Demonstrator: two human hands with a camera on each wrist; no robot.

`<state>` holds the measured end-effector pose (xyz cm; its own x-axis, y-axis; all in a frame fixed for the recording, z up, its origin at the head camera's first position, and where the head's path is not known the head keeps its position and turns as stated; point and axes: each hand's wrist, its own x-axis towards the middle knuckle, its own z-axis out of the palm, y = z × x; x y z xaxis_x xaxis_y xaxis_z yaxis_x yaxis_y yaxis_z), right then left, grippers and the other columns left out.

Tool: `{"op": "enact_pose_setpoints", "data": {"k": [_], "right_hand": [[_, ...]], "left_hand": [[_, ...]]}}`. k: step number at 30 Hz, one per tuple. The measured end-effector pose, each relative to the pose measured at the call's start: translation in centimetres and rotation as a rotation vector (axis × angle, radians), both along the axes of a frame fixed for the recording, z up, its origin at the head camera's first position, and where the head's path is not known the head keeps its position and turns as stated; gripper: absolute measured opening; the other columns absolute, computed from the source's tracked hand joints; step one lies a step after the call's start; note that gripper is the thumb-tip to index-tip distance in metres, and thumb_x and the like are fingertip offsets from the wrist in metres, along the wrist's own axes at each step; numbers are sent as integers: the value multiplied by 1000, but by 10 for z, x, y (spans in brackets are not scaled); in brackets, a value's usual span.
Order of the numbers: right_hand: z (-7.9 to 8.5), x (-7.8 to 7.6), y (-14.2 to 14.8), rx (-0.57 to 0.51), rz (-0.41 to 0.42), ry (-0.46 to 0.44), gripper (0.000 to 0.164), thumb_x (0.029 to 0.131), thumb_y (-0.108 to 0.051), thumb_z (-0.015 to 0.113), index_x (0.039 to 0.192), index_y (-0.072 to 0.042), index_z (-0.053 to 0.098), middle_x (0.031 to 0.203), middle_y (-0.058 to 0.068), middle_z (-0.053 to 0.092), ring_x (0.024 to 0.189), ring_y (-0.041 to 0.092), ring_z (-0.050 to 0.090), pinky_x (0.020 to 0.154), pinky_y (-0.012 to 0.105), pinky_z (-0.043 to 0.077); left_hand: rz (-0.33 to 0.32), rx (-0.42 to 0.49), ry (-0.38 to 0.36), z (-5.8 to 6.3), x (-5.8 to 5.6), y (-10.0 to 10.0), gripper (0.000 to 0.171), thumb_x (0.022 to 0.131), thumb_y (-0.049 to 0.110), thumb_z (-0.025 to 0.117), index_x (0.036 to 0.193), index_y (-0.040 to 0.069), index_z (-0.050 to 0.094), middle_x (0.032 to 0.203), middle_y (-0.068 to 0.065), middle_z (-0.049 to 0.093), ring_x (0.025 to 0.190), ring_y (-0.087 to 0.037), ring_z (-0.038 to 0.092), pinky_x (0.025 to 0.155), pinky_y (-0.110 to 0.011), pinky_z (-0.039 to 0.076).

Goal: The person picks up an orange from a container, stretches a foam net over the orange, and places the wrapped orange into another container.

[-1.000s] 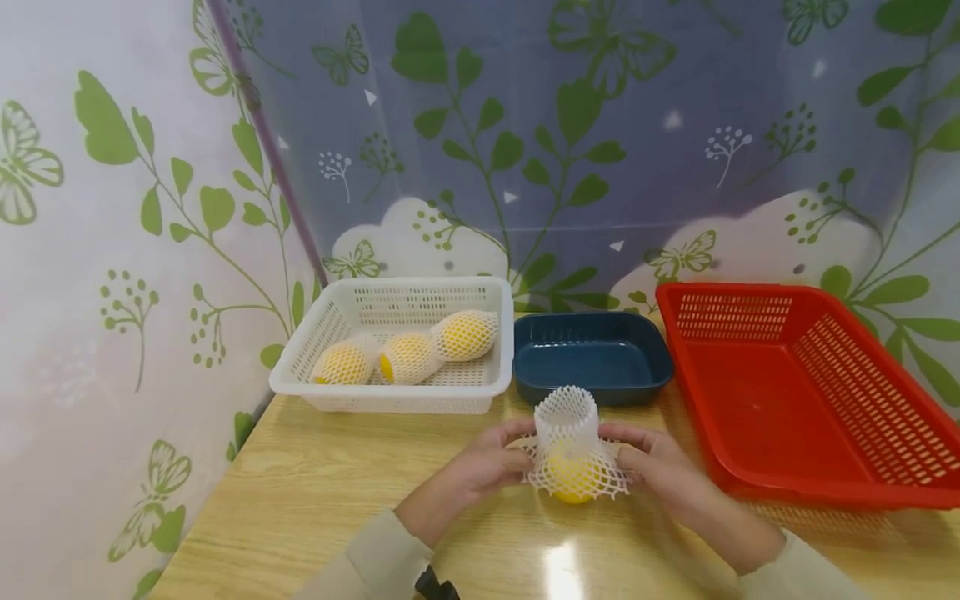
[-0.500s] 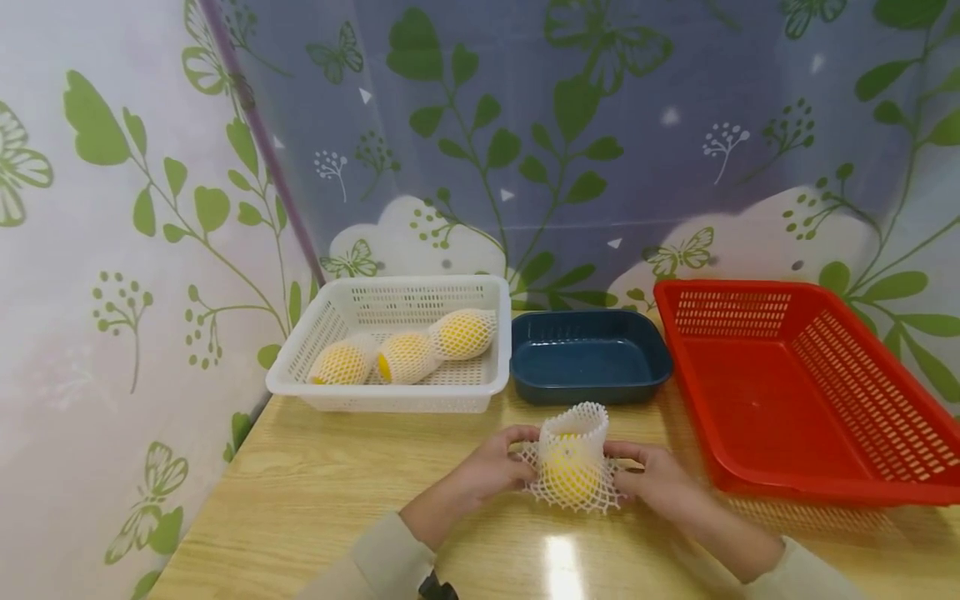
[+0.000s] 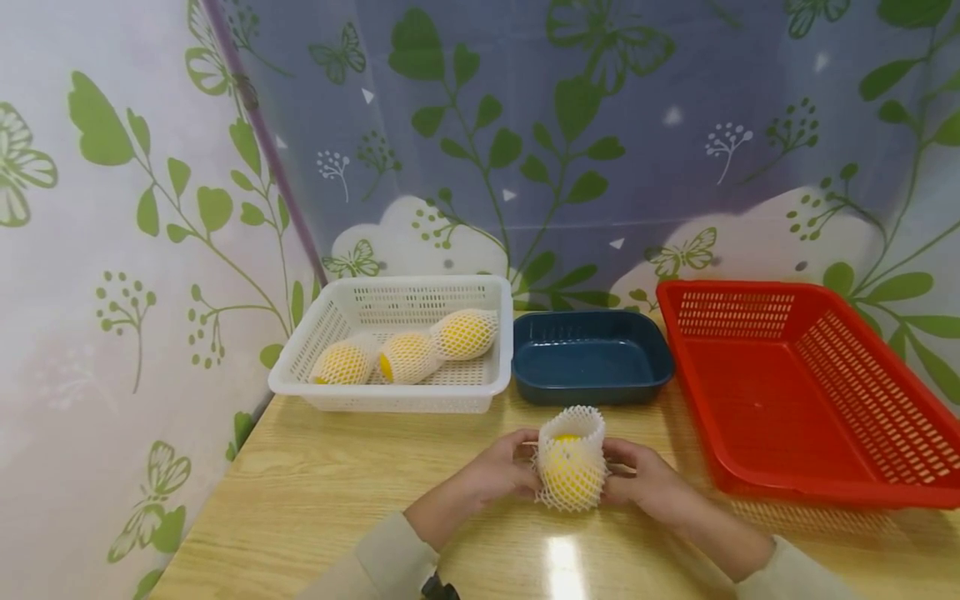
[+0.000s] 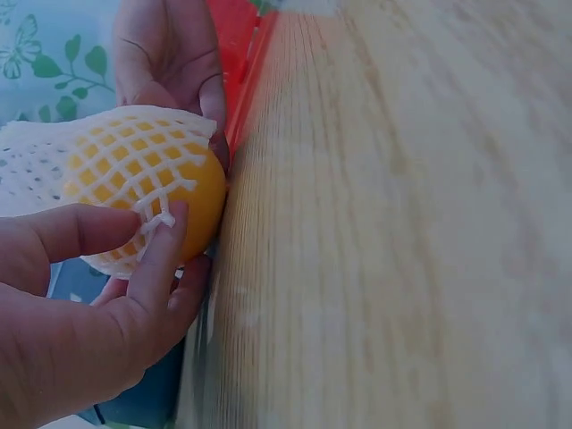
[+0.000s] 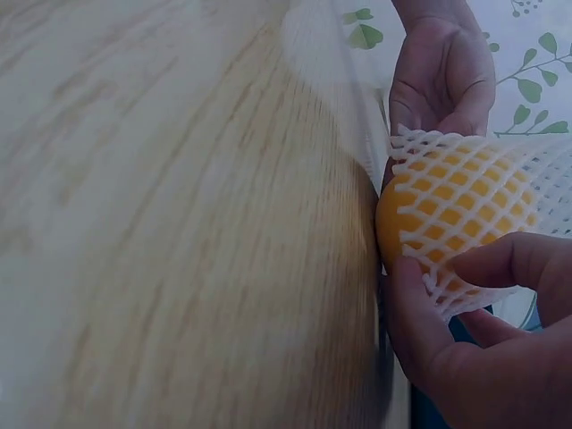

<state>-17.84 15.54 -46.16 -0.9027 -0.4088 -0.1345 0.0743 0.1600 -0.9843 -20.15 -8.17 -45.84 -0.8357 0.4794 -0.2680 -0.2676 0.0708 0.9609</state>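
Note:
A round yellow fruit [image 4: 207, 204] stands on the table with a white foam fruit net [image 3: 572, 473] drawn over it. The net's open end rises above the fruit as a sleeve, and its lower edge hangs close to the tabletop. From the left side, my left hand [image 3: 498, 468] pinches the net's bottom edge between thumb and index finger. Opposite it, my right hand [image 3: 651, 482] pinches the edge on the right. In the right wrist view, the fruit's bare base [image 5: 387, 225] shows below the mesh.
Behind the hands is a dark blue tray [image 3: 592, 396]. A white basket [image 3: 397, 402] at the back left holds 3 netted yellow fruits [image 3: 465, 335]. To the right stands a large red basket [image 3: 757, 417]. A patterned cloth [image 3: 480, 167] hangs behind the wooden table [image 3: 315, 500].
The net has come down over the fruit, and its flared lower edge has drawn in close around it. Both hands have moved lower and slightly inward.

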Motion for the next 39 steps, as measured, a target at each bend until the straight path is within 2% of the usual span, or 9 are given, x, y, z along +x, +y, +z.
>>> {"op": "enact_pose_setpoints", "data": {"k": [6, 12, 17, 19, 22, 25, 29, 33, 39], "right_hand": [[2, -1, -3, -18, -18, -34, 67, 85, 0, 60, 144, 11, 31, 133, 32, 45, 114, 31, 54, 84, 35, 55], [7, -5, -2, -134, -8, -106, 70, 89, -4, 57, 148, 9, 21, 132, 28, 45, 100, 23, 61, 87, 35, 55], [14, -4, -3, -254, -4, -153, 68, 94, -6, 49, 152, 4, 14, 122, 17, 55, 98, 22, 64, 91, 37, 53], [17, -4, -3, -313, 3, -173, 66, 96, -7, 43, 153, 3, 11, 118, 10, 56, 99, 22, 65, 92, 39, 52], [23, -3, -2, -378, 21, -201, 63, 100, -13, 32, 154, 1, 3, 124, 6, 53, 104, 24, 65, 95, 39, 50], [29, -2, -2, -383, 32, -207, 62, 104, -26, 28, 154, -2, -1, 131, 6, 47, 109, 26, 63, 97, 39, 49], [34, -3, -5, -354, 14, -182, 66, 106, -36, 35, 154, -3, 6, 132, 6, 48, 110, 26, 63, 96, 40, 49], [35, -3, -7, -329, 16, -141, 65, 106, -33, 36, 154, 0, 8, 129, 4, 51, 109, 23, 64, 97, 42, 49], [38, -3, -6, -339, 24, -159, 66, 106, -35, 35, 154, -3, 3, 129, 4, 51, 107, 23, 64, 98, 43, 48]], "left_hand": [[19, 27, -39, 1, -1, 2, 71, 77, -15, 57, 143, 5, 40, 124, -15, 52, 91, -22, 59, 76, -35, 56], [25, 128, -84, 3, -4, 3, 68, 81, -4, 53, 146, 9, 35, 126, -15, 55, 88, -22, 61, 81, -39, 55], [91, 241, -159, 10, -4, 6, 71, 80, -2, 48, 149, 11, 33, 125, -18, 57, 98, -28, 64, 91, -47, 52], [107, 299, -176, 14, -3, 6, 67, 84, 0, 46, 149, 11, 33, 131, -19, 53, 107, -33, 61, 94, -50, 49], [103, 377, -180, 18, -2, 6, 62, 89, 8, 41, 150, 8, 32, 142, -23, 43, 119, -41, 53, 98, -54, 44], [92, 429, -173, 23, -1, 6, 57, 97, 23, 38, 151, 7, 30, 147, -24, 35, 126, -44, 46, 100, -55, 42], [97, 428, -162, 27, -1, 8, 57, 101, 33, 45, 150, 7, 30, 145, -24, 39, 125, -45, 48, 99, -53, 44], [92, 404, -144, 30, 0, 8, 52, 103, 28, 46, 149, 9, 33, 142, -22, 43, 121, -43, 51, 98, -54, 44], [83, 406, -143, 31, 0, 7, 50, 102, 24, 48, 148, 8, 35, 139, -22, 43, 118, -42, 53, 97, -52, 46]]}}
